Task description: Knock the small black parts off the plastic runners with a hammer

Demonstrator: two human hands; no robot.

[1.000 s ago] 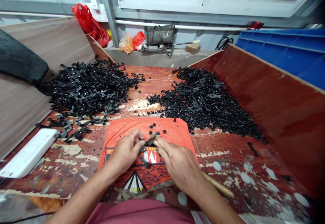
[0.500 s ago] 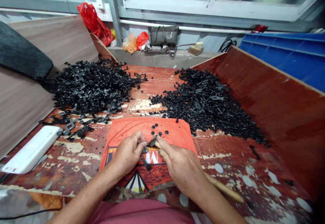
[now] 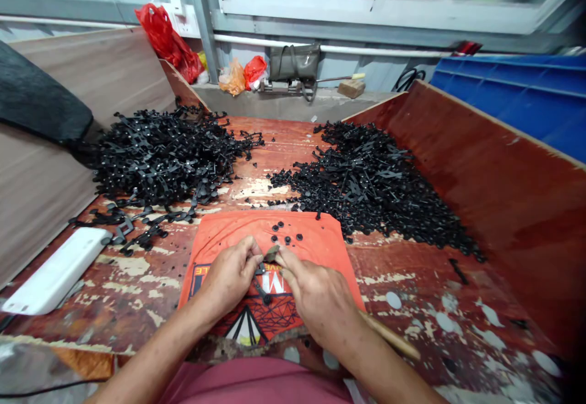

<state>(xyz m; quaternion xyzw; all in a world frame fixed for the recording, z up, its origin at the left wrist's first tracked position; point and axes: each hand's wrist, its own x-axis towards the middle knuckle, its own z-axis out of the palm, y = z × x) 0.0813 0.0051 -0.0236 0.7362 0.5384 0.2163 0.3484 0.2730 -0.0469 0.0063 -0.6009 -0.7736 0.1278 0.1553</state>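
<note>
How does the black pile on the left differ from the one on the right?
The left pile is a tangle of bigger, linked, frame-like pieces. The right pile is mostly small, loose round bits with thin sticks mixed in. The left pile lies against the pale board, the right pile along the red-brown wall. Both are black plastic parts.

black part: mostly hidden by left hand fingers, shape unclear | tool: middle covered by right hand, only tip and handle end show | orange cloth print: partly covered, unreadable | blue crate: cut by right edge
</note>
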